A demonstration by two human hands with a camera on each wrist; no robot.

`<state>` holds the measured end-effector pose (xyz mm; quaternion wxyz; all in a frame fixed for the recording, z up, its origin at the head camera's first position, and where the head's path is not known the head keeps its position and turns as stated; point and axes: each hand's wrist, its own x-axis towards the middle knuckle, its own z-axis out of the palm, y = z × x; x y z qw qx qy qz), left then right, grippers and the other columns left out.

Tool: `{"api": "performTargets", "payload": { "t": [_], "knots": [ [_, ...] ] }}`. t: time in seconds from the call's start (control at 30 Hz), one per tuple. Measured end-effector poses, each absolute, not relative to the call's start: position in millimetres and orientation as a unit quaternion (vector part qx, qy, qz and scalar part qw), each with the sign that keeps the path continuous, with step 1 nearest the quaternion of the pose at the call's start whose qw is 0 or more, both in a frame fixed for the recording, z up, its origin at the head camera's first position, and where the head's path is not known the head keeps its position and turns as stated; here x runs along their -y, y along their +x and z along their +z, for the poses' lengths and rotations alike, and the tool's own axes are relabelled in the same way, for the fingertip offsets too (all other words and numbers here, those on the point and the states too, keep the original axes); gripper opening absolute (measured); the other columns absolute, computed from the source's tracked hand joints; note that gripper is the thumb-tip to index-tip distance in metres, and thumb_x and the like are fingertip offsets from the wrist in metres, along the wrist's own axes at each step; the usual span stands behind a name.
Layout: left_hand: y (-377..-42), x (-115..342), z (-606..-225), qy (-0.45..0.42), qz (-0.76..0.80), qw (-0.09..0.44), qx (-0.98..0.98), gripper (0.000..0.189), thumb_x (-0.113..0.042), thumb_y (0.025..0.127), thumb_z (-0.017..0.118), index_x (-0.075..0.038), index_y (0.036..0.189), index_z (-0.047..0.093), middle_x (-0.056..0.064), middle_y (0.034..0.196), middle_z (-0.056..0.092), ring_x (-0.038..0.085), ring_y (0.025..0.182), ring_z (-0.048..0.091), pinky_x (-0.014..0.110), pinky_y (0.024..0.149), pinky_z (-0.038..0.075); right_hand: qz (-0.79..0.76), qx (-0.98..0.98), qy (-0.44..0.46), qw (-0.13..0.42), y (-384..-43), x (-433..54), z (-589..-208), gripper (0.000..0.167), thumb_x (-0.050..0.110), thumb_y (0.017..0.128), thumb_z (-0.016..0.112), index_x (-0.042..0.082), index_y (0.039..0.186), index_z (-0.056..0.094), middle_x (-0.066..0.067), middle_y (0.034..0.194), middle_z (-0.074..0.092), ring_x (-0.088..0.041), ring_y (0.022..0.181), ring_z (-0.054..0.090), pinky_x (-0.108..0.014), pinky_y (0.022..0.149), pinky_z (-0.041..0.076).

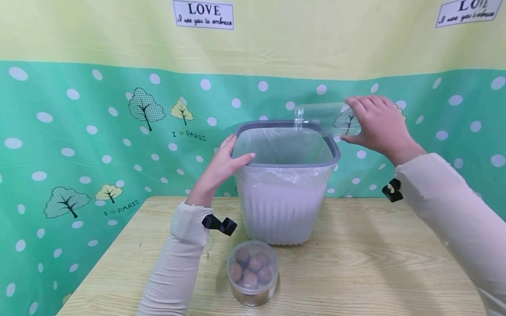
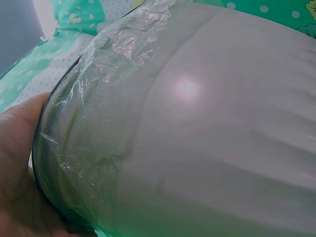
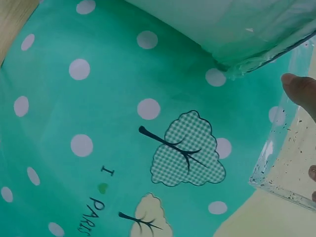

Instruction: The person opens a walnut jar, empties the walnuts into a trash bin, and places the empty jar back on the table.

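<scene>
A clear jar [image 1: 322,117] lies sideways in the grip of my right hand [image 1: 379,125], its mouth pointing left over the trash bin's opening. In the right wrist view small dark specks dot the jar's wall [image 3: 289,153], with the thumb along its side. My left hand [image 1: 223,164] holds the left side of the bin's grey rim [image 1: 292,165], its thumb lying over the front corner. The white trash bin [image 1: 282,206] stands upright, lined with a clear plastic bag [image 2: 108,94] folded over the rim. The bottom inside the bin is hidden.
In front of the bin stands a round clear tub [image 1: 253,296] with several walnuts [image 1: 250,278] in it. Part of a clear round object [image 1: 208,243] shows beside the left sleeve. A patterned green and yellow curtain [image 1: 95,145] hangs behind the wooden table [image 1: 356,272].
</scene>
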<state>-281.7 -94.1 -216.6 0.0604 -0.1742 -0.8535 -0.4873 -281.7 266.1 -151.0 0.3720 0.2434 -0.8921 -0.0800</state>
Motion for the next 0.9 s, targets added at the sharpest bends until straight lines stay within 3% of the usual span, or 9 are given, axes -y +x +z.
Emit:
{"api": "performTargets", "payload": {
  "t": [0.53, 0.9],
  "knots": [
    [-282.9, 94.4, -216.6, -0.178, -0.484, 0.06, 0.855, 0.09, -0.041, 0.087, 0.063, -0.005, 0.151, 0.011, 0.003, 0.159, 0.003, 0.027, 0.144, -0.004, 0.046, 0.115, 0.009, 0.208, 0.928, 0.092, 0.296, -277.5, -281.9, -183.9, 0.095, 0.043, 0.075, 0.077, -0.002, 0.144, 0.029, -0.026, 0.139, 0.042, -0.046, 0.121, 0.041, -0.063, 0.091, 0.038],
    [-282.8, 95.0, -217.7, -0.175, -0.494, 0.057, 0.85, 0.09, -0.042, 0.086, 0.063, -0.007, 0.151, 0.011, 0.001, 0.159, 0.004, 0.029, 0.143, -0.011, 0.048, 0.115, 0.005, 0.332, 0.892, 0.037, 0.304, -269.2, -287.2, -233.6, 0.094, 0.049, 0.076, 0.073, 0.0, 0.143, 0.028, -0.022, 0.141, 0.04, -0.043, 0.125, 0.04, -0.062, 0.093, 0.037]
  ]
}}
